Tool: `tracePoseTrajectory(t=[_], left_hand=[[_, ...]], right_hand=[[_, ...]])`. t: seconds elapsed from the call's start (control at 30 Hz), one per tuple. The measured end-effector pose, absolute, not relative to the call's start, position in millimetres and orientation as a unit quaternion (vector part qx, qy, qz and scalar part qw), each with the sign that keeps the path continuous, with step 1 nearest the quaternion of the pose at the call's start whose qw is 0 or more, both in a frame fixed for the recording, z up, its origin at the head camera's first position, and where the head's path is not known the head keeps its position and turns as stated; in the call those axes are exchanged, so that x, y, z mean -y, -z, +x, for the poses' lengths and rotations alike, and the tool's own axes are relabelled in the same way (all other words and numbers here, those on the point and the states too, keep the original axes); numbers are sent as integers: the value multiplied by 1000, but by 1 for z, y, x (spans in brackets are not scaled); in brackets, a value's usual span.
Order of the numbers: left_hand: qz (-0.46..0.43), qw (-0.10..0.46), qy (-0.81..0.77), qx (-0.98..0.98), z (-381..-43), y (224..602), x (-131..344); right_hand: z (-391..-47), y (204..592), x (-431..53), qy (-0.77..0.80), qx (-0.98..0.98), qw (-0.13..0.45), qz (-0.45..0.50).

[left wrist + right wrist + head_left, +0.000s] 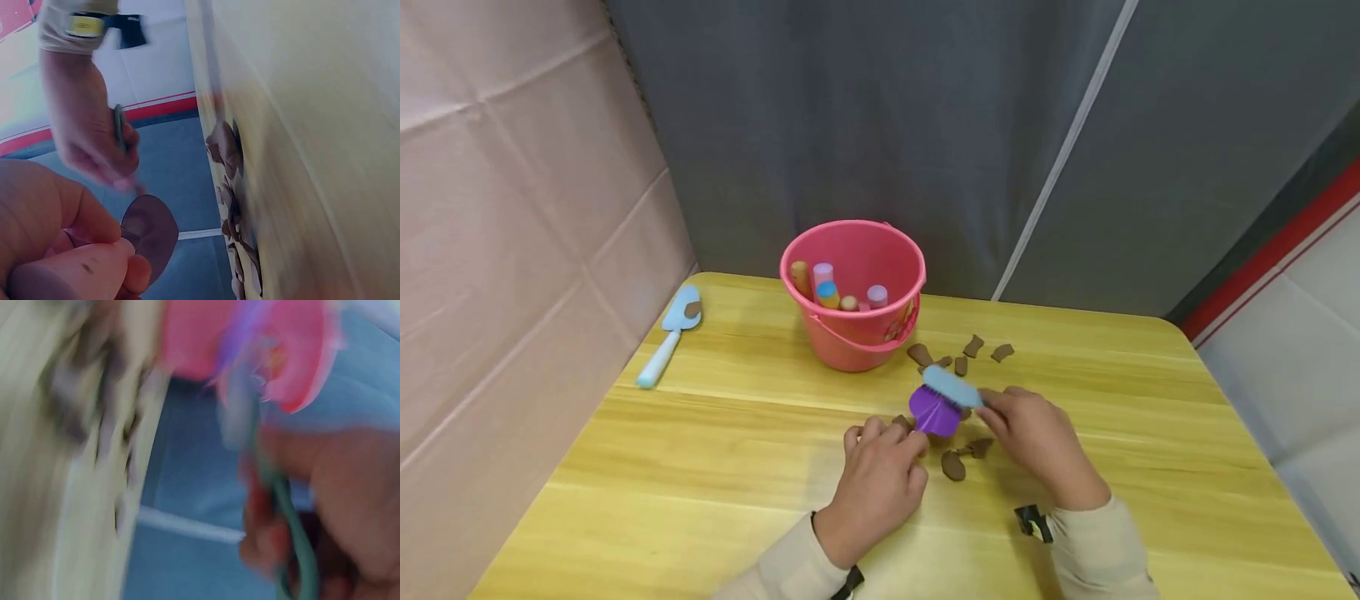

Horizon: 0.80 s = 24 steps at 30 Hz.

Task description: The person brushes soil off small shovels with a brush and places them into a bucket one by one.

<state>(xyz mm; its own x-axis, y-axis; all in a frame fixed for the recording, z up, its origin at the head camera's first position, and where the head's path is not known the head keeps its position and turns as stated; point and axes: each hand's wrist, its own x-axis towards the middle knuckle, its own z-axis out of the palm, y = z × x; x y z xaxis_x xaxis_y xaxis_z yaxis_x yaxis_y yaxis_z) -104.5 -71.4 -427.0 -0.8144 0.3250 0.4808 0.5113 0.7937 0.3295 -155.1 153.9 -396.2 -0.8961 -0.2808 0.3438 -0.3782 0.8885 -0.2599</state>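
My left hand [878, 477] grips the handle of a small purple shovel [934, 412]; in the left wrist view the handle [81, 269] looks pink. In my right hand [1041, 437] is a light blue brush [952, 386], bristles down, its head over the shovel's blade. The right wrist view is blurred but shows the fingers round a green looped handle [300, 540]. Brown flat scraps [953, 466] lie around the shovel. More of these pieces [1002, 352] are strewn farther back. Whether any scrap lies on the purple blade cannot be told.
A pink bucket [850, 340] stands behind the scraps, with several coloured sticks or handles inside. At the far left of the wooden table [715, 500] lies a light blue trowel [670, 333] with a brown piece on it. A grey curtain [887, 125] hangs behind the table.
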Motion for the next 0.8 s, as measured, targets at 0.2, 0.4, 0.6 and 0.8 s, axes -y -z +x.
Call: tracePoseTrajectory(t=[0.2, 0.4, 0.6, 0.8], left_hand=[[-225, 215, 229, 922, -104, 426, 71], [-226, 217, 235, 920, -105, 428, 72], [-226, 208, 231, 923, -104, 428, 71], [-225, 213, 229, 923, -104, 428, 72]], right_hand=[[-155, 396, -156, -163, 963, 173, 123], [-155, 398, -152, -202, 957, 106, 177], [-153, 397, -152, -154, 962, 181, 136], [-152, 391, -150, -262, 943, 70, 196]])
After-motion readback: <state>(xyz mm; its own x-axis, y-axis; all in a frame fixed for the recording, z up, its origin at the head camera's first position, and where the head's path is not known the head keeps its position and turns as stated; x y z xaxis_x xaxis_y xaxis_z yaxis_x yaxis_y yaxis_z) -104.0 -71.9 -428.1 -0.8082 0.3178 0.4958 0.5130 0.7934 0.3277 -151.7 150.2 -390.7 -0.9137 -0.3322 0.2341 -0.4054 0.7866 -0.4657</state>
